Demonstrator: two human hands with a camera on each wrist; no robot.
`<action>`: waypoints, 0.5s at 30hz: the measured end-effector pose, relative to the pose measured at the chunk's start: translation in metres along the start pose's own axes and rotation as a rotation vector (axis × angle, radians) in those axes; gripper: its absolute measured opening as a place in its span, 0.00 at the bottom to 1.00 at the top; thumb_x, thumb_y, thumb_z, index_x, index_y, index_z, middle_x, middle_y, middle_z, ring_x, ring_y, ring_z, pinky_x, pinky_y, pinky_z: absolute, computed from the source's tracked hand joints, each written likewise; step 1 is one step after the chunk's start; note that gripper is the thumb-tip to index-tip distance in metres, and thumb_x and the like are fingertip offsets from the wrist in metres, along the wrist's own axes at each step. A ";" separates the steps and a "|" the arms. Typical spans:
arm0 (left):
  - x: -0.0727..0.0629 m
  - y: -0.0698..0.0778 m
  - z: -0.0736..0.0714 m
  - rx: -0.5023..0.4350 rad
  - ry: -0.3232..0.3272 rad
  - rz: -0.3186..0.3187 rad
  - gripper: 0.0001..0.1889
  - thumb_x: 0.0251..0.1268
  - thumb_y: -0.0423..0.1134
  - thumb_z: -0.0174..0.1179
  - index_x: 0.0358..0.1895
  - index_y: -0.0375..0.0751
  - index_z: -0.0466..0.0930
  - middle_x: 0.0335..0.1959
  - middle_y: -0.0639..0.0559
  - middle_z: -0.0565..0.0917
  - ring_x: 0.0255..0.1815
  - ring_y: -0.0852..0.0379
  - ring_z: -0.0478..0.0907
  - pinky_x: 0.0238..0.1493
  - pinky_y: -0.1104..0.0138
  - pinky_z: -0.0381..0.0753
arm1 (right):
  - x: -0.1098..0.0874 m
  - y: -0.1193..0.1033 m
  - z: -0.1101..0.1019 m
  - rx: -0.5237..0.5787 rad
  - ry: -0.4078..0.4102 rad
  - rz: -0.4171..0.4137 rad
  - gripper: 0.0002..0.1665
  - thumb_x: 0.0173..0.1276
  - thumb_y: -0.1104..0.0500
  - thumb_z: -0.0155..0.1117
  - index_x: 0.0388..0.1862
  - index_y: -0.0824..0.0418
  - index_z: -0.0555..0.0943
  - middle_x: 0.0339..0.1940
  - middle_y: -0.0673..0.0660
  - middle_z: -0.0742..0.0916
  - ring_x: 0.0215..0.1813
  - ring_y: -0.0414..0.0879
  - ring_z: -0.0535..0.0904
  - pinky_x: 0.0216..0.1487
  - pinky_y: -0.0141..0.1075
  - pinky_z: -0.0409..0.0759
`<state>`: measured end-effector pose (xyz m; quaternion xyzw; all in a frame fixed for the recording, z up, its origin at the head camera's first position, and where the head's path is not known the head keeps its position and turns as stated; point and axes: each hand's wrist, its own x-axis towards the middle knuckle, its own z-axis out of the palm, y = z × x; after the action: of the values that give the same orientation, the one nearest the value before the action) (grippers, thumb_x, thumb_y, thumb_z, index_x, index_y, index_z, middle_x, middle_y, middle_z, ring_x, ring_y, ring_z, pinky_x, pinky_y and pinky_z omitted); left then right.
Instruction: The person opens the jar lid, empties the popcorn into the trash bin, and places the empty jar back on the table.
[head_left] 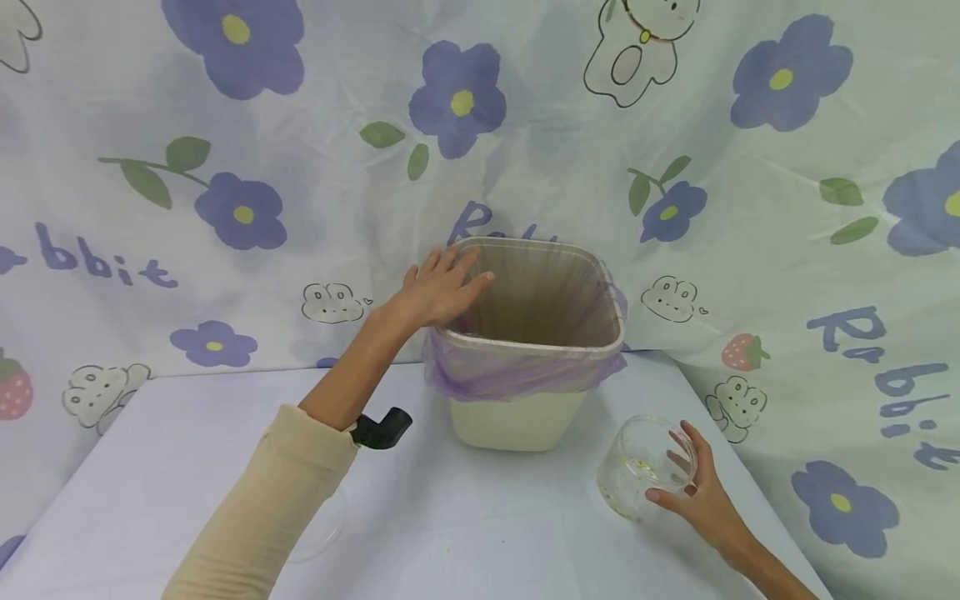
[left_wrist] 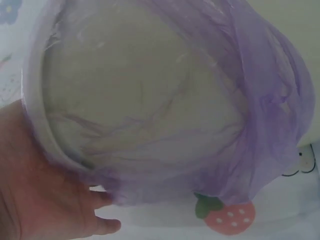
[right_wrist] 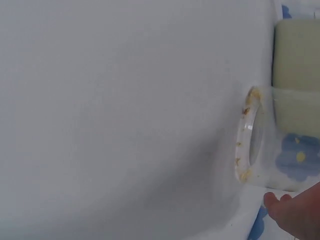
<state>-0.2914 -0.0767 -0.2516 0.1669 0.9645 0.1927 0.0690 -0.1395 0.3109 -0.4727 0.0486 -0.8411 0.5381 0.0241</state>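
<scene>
My left hand (head_left: 442,292) rests at the left rim of a cream trash bin (head_left: 510,421), its fingers straight and spread. In the left wrist view the purple bin liner (left_wrist: 270,100) is folded over the rim, and the fingertips (left_wrist: 107,226) show beside it. To the right of the bin, my right hand (head_left: 708,492) holds a clear plastic container (head_left: 626,471) between thumb and fingers. The container is tilted close over the table, with yellowish bits stuck around its bottom. In the right wrist view only part of this hand (right_wrist: 297,212) shows, beside the container wall.
A clear round lid (head_left: 322,542) lies on the white-covered table (head_left: 420,533), partly hidden by my left sleeve. A few tiny crumbs dot the cloth in front of the bin. Behind and to the right hangs a flower-print curtain (head_left: 337,208), close to the bin.
</scene>
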 end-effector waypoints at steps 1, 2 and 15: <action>0.000 0.000 0.000 -0.002 0.000 0.000 0.38 0.79 0.63 0.30 0.82 0.48 0.37 0.82 0.42 0.36 0.80 0.40 0.28 0.73 0.39 0.32 | 0.001 -0.003 -0.002 -0.008 0.007 -0.019 0.63 0.62 0.68 0.70 0.82 0.54 0.37 0.79 0.69 0.53 0.73 0.72 0.55 0.66 0.61 0.64; 0.000 0.001 0.000 -0.003 0.001 0.000 0.37 0.79 0.63 0.30 0.82 0.48 0.37 0.82 0.42 0.37 0.80 0.40 0.28 0.73 0.40 0.32 | 0.003 -0.006 -0.004 -0.013 0.018 -0.047 0.60 0.64 0.68 0.67 0.82 0.55 0.38 0.79 0.69 0.53 0.72 0.72 0.55 0.67 0.52 0.66; -0.009 0.001 -0.003 0.040 0.026 0.060 0.36 0.80 0.61 0.32 0.82 0.49 0.38 0.82 0.41 0.40 0.80 0.38 0.32 0.73 0.38 0.33 | 0.033 -0.057 -0.038 -0.243 0.152 -0.355 0.31 0.73 0.67 0.61 0.73 0.65 0.66 0.72 0.61 0.68 0.69 0.25 0.60 0.61 0.17 0.62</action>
<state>-0.2831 -0.0807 -0.2478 0.1945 0.9635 0.1775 0.0473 -0.1662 0.3200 -0.4018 0.1521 -0.8737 0.4223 0.1875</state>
